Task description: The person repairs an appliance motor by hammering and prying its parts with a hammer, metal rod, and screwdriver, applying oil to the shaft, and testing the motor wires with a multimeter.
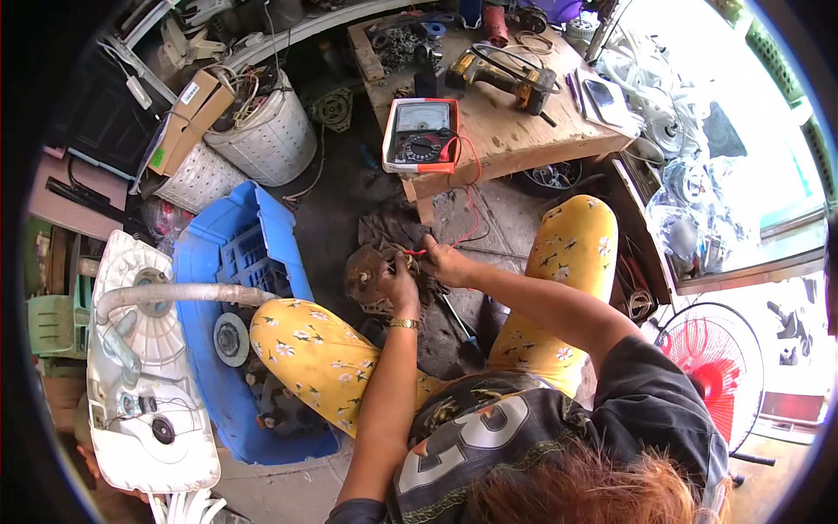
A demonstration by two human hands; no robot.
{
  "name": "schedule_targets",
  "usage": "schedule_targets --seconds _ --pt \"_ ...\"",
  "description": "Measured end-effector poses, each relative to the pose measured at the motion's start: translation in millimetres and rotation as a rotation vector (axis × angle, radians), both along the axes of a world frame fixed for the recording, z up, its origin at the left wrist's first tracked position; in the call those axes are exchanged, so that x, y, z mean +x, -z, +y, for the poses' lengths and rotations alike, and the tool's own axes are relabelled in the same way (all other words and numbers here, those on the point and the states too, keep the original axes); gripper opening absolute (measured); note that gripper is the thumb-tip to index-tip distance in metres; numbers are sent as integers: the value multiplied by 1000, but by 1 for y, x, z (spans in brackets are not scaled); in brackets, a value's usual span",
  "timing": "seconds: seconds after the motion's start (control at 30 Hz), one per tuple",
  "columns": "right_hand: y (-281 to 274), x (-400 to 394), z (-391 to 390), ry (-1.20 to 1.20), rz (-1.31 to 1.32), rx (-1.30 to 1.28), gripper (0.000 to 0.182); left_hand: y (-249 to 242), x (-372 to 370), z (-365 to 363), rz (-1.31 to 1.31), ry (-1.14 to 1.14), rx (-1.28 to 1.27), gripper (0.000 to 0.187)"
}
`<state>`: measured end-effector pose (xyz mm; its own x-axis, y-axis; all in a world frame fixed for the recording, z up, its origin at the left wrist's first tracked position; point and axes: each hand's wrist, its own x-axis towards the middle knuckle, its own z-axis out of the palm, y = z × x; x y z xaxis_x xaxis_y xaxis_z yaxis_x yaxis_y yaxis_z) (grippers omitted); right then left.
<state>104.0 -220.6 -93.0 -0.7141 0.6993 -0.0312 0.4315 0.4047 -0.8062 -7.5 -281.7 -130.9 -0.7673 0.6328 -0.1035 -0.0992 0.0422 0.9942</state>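
Between my knees sits a round, dirty, rusty-brown motor (365,276) on dark cloth (384,229). My left hand (401,286), with a watch at its wrist, is closed at the motor's right side; what its fingers pinch is too small to name. My right hand (447,264) is closed on a red test probe (415,252) that points toward my left fingers. A red lead runs up from there to an analog multimeter (422,133) in an orange-and-white box on the table corner. Beside my right hand lies a screwdriver (460,320) with a blue handle end.
A wooden table (515,144) ahead carries a yellow power drill (506,79) and metal parts. To my left are a blue plastic tub (205,349), a white machine panel (113,410) with a grey hose, and white perforated drums (271,135). A red-bladed fan (711,380) stands right.
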Motion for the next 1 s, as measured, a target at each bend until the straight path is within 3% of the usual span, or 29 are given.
schedule_targets --seconds 0.07,0.27,0.47,0.77,0.87,0.97,1.0 --pt "7 -2 -1 -38 9 19 30 -3 1 0 -103 13 47 20" --pt "-13 -3 -4 -9 -90 89 27 -3 2 -2 101 24 -87 24" --pt "-8 -4 -1 39 -37 59 24 15 0 1 55 75 -11 24" --pt "-6 -2 2 45 15 56 26 -7 5 -2 17 83 -14 21" --pt "-16 1 8 -32 -50 80 30 0 0 -4 199 102 -97 20" --pt "-34 1 5 82 -167 349 36 10 -3 -4 201 137 -199 19" --pt "-31 0 6 34 -147 401 38 6 -1 -5 205 132 -127 19"
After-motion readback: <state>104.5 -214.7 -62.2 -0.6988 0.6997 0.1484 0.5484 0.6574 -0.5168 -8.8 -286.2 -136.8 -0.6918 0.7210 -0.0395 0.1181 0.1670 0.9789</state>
